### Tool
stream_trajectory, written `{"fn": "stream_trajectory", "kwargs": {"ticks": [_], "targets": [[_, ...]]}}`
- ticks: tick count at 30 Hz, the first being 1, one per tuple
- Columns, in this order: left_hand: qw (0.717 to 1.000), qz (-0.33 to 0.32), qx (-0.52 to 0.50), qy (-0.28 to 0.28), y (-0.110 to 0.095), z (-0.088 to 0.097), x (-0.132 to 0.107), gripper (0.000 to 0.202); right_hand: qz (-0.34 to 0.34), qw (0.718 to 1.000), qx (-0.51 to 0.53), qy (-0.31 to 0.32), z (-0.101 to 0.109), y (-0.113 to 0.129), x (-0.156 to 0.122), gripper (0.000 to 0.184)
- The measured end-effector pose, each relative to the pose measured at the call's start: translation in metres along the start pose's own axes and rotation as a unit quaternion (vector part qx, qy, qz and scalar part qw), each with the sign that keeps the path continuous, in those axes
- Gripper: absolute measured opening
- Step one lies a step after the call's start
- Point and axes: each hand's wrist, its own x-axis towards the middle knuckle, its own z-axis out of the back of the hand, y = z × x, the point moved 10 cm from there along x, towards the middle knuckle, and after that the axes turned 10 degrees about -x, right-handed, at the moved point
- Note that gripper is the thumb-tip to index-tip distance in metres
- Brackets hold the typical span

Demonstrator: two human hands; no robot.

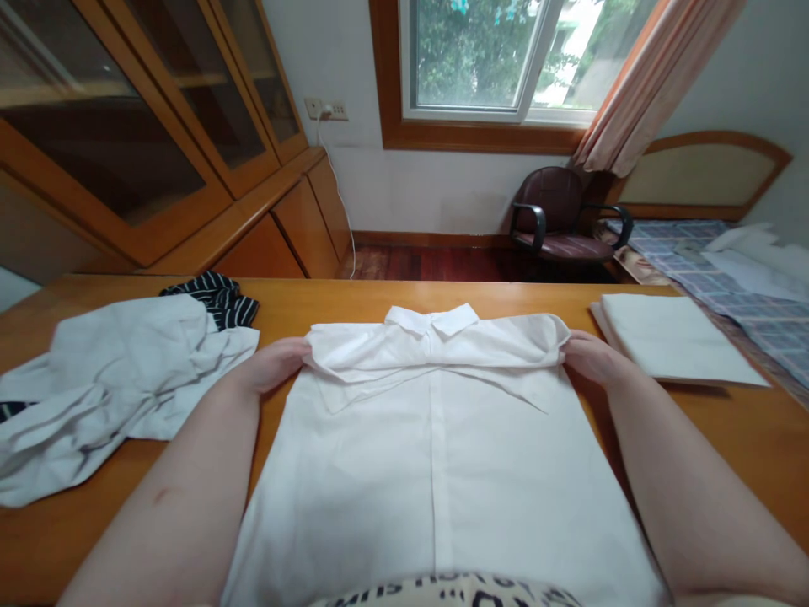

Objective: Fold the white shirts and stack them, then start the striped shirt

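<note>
**A:** Watching the head cam from my desk. The white dress shirt [436, 455] lies flat in the middle of the bench [329, 297], collar [431, 320] toward the far edge and tail running past the near edge. A folded band of cloth [430, 350] crosses it just below the collar.

**B:** Where are the hands? Is the grip closed?

**A:** The left hand [271, 365] is at the band's left end, and the right hand [592, 358] is at its right end. I can't tell if the grip is closed on the cloth or only pressing, because the fingers are tucked against the fold.

**B:** Any tips for getting this bit right?

**A:** I'd keep both hands level and equally firm, so the band sits square across the centre seam [436, 480]. I'd also smooth the slanted flap [493, 388] under the band, since loose cloth there could leave a skewed crease.

**B:** What's nearby?

**A:** Left of the shirt, a crumpled white garment [120, 379] lies against a black-and-white striped cloth [215, 299]. Toward the bench's far right corner there's a flat, folded white cloth [676, 341]. Beyond the bench, I can see a dark chair [556, 215] and a bed [726, 270] with a blue checked sheet.
</note>
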Motion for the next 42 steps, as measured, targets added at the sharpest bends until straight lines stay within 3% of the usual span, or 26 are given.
{"fn": "stream_trajectory", "kwargs": {"ticks": [3,6,9,11,15,18,23,25,29,32,36,39,42], "targets": [[0.998,0.004,0.018,0.053,0.002,-0.011,-0.004,0.037,0.020,1.000,0.000,-0.010,-0.002,0.007,-0.003,0.031],[0.997,-0.060,0.055,0.011,-0.010,-0.005,-0.002,0.045,0.040,0.998,-0.001,-0.050,0.002,0.014,-0.004,0.037],[0.990,-0.098,0.092,-0.050,-0.020,0.007,-0.001,0.043,0.040,0.995,-0.026,-0.086,0.012,0.012,-0.003,0.029],[0.988,-0.099,0.104,-0.052,-0.022,0.009,-0.002,0.038,0.036,0.995,-0.044,-0.086,0.018,0.007,-0.001,0.024],[0.989,-0.071,0.131,0.012,-0.022,-0.004,-0.008,0.024,0.022,0.997,-0.066,-0.038,0.021,-0.001,-0.001,0.021],[0.988,-0.021,0.135,0.066,-0.017,-0.016,-0.016,0.015,-0.026,0.994,-0.104,0.000,0.018,-0.007,-0.007,0.024],[0.965,0.075,0.204,0.144,-0.002,-0.040,-0.029,0.014,-0.058,0.976,-0.175,0.117,-0.006,0.001,-0.024,0.033],[0.954,0.083,0.251,0.143,-0.001,-0.045,-0.031,0.020,-0.041,0.969,-0.194,0.146,-0.015,0.009,-0.027,0.041],[0.920,0.118,0.362,0.090,0.006,-0.043,-0.035,0.020,-0.009,0.958,-0.243,0.153,-0.026,0.023,-0.030,0.050],[0.890,0.071,0.445,0.065,-0.002,-0.050,-0.039,0.021,-0.022,0.941,-0.309,0.134,-0.031,0.025,-0.032,0.045],[0.855,-0.013,0.512,0.083,-0.007,-0.078,-0.047,0.043,-0.028,0.918,-0.391,0.062,-0.035,0.032,-0.034,0.040],[0.851,-0.047,0.512,0.110,-0.001,-0.101,-0.051,0.057,0.013,0.909,-0.416,0.039,-0.049,0.043,-0.034,0.038],[0.859,-0.068,0.493,0.122,0.004,-0.116,-0.052,0.064,0.038,0.894,-0.442,0.061,-0.069,0.046,-0.035,0.042]]}}
